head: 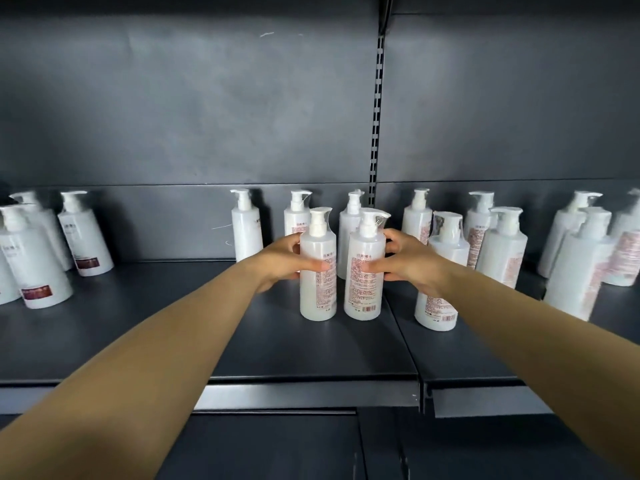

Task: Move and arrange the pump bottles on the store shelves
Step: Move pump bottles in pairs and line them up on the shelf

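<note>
Left of the slotted upright (pixel 377 133), the left hand (pixel 280 261) grips one pump bottle (pixel 318 268), fingers wrapped behind, mostly hidden; just beside, the right hand (pixel 410 263) clamps a second bottle (pixel 365 271); farther right, edge bottles (pixel 585 268) blur on the shelf (pixel 173 327)

The far-right bottles (pixel 623 251) are blurred, and the far-left bottle (pixel 5 282) is cut off.

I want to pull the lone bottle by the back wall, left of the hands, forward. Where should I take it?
Grip the lone bottle round the middle of its smooth body, coming from the front with thumb and fingers on either flank. It stands upright with open shelf on both sides. The narrow pump head on top is probably a poorer hold.
</note>
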{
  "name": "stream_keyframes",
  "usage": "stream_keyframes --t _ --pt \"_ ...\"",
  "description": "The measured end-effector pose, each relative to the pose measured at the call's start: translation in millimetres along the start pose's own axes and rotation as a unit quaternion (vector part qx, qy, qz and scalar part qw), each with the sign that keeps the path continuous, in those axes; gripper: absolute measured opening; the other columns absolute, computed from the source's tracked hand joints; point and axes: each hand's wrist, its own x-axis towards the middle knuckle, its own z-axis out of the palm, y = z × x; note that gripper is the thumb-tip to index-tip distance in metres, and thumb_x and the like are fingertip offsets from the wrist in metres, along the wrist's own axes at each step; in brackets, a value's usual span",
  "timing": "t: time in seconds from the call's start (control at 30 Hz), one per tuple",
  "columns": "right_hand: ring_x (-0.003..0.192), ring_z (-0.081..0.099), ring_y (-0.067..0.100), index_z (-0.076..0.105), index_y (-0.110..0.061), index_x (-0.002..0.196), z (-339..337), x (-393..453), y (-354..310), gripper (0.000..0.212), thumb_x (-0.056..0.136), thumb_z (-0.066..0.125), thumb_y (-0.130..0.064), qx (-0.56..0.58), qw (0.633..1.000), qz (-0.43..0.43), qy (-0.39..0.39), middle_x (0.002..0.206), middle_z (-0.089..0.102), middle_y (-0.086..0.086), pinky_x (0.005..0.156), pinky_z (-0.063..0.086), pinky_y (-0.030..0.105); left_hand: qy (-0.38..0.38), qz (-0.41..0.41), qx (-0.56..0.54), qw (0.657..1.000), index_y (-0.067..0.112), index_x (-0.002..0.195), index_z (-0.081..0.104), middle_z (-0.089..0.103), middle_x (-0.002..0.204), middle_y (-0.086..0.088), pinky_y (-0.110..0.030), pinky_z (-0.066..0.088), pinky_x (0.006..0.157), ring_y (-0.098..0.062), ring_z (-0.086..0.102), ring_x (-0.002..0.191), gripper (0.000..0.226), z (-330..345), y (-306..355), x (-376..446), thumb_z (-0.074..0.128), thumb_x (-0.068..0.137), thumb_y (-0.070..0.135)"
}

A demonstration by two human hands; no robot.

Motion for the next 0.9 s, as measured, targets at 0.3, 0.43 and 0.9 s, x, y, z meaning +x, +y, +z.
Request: stream_keyframes --t 0.3,0.43,0.9 --pt "0.104 0.063 0.017 0.055 -0.024 0.120 16.2 0.4 -9.2 0.055 0.074 0.077 -0.005 -0.025 0.998 -0.045 0.029 0.112 0.065 0.002 0.084 0.054 0.036 0.024 0.014 -0.008 1.000 0.022 0.118 0.057 0.066 0.117 0.001 -0.040 0.049 0.097 -0.017 0.062 0.111 0.048 -25.3 -8.4 -16.1 0.076 0.076 0.010" --pt "0.100 0.063 0.016 0.057 -0.031 0.106 48.3 8.6 -34.6 0.048 0.073 0.077 -0.002 -0.016 0.997 -0.073 0.027 0.105 0.065 -0.002 0.087 0.054 0.040 0.069 0.009 -0.012 0.997 0.022 0.113 0.060 0.067 0.115 0.000 -0.042 0.048 0.098 -0.018 0.062 0.109 0.043 -75.9 -20.0 -37.7 0.076 0.075 0.009" --pt "0.093 0.063 0.013 0.052 -0.028 0.103 267.5 70.0 -120.5 0.044 0.075 0.075 -0.003 0.012 0.996 -0.091 -0.005 0.099 0.064 -0.004 0.082 0.054 0.036 0.178 -0.017 -0.008 0.984 0.016 0.120 0.053 0.062 0.104 0.000 -0.019 0.045 0.064 -0.016 0.058 0.096 0.047 -288.9 -100.9 -93.9 0.073 0.078 0.005"
